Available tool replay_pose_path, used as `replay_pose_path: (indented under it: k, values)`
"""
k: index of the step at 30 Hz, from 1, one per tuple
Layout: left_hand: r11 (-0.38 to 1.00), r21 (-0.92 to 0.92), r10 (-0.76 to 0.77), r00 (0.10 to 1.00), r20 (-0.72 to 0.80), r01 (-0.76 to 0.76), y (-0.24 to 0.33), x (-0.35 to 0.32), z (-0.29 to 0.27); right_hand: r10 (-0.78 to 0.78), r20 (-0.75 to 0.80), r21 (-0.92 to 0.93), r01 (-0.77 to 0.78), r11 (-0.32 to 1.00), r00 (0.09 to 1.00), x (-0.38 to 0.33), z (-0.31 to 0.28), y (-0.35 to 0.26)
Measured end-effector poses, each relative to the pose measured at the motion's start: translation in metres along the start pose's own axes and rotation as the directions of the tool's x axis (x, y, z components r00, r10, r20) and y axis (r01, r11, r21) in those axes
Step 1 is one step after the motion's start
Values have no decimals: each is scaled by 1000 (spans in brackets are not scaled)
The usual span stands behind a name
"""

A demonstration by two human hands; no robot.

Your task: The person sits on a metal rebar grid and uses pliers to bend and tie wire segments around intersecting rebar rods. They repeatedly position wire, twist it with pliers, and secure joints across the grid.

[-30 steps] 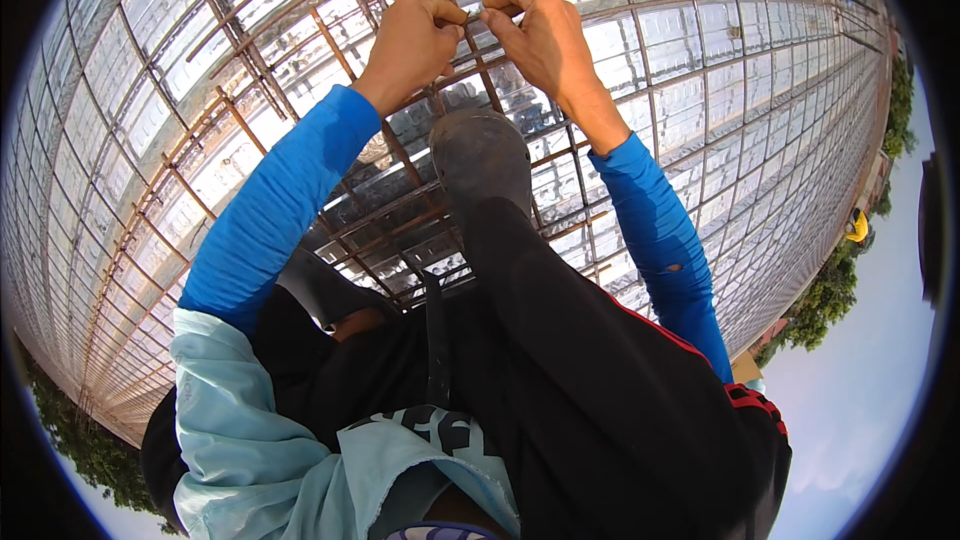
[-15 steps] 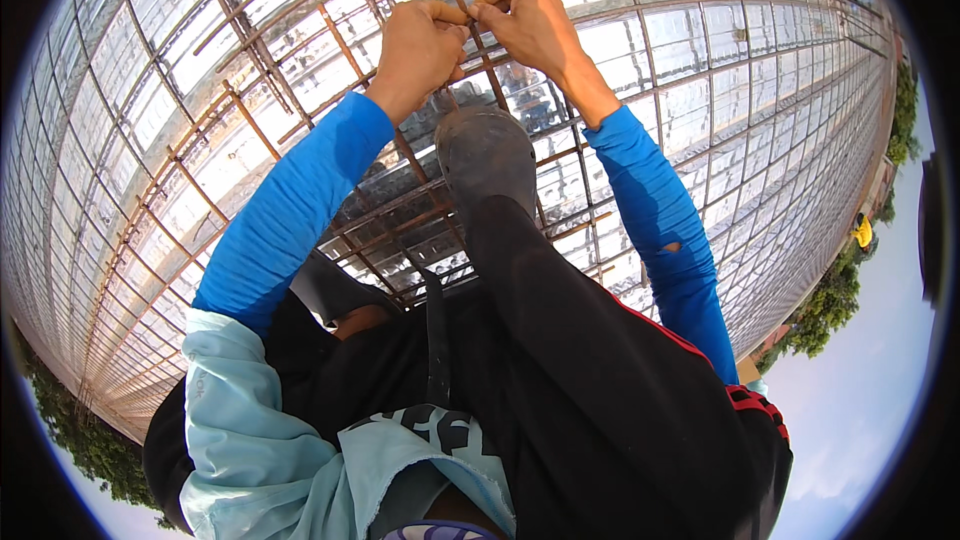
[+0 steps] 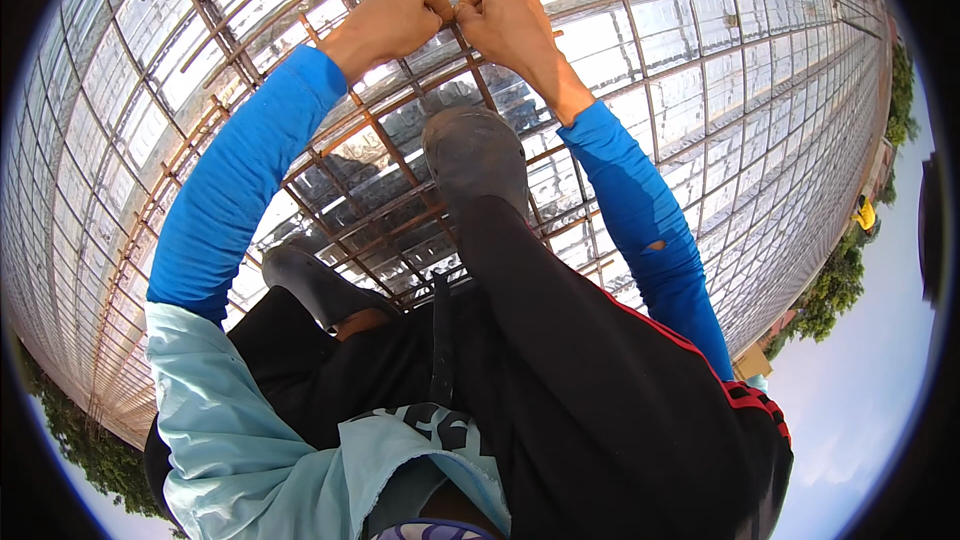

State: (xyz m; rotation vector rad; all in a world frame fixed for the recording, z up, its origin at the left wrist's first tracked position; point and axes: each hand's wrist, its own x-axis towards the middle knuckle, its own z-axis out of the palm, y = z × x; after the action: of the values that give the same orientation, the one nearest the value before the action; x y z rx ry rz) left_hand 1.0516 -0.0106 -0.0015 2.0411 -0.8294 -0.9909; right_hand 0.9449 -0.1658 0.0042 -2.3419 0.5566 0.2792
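My left hand [image 3: 392, 18] and my right hand [image 3: 508, 22] meet knuckle to knuckle over a crossing of rusty steel bars [image 3: 462, 40] in a wide rebar grid [image 3: 700, 90]. Both fists are closed, pinching something thin at the crossing, too small to make out. Blue sleeves cover both forearms. My two dark shoes, one ahead [image 3: 476, 155] and one lower left [image 3: 315, 285], stand on the bars just below the hands.
The rebar grid lies over shiny silver sheeting [image 3: 150, 60] and stretches in every direction. Green trees [image 3: 830, 290] and a yellow object [image 3: 865, 212] sit beyond its right edge. More trees [image 3: 75, 435] show at the lower left.
Both hands have stayed together at the same bar crossing, shifting only slightly. The feet have not moved.
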Motion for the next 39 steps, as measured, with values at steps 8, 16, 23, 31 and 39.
replay_pose_path:
  k: [8, 16, 23, 31, 39]
  values:
    - [977, -184, -91, 993, 82, 104, 11, -8, -9, -32, -34, -27, 31, 999, 999, -2, 1, 3]
    - [962, -271, 18, 999, 37, -8, -8, -13, 2, -43, -10, 199, 44, 979, 999, -3, -18, 20]
    - [907, 179, 375, 925, 63, -380, -16, 2, 5, 72, -78, 327, -43, 944, 994, -52, -50, 35]
    - [793, 308, 375, 820, 432, -525, -6, 25, -28, 381, -261, 265, -313, 912, 887, -203, -105, 86]
    - [721, 356, 432, 787, 441, -595, -5, 24, -31, 508, -286, -79, -548, 833, 813, -344, -103, 161]
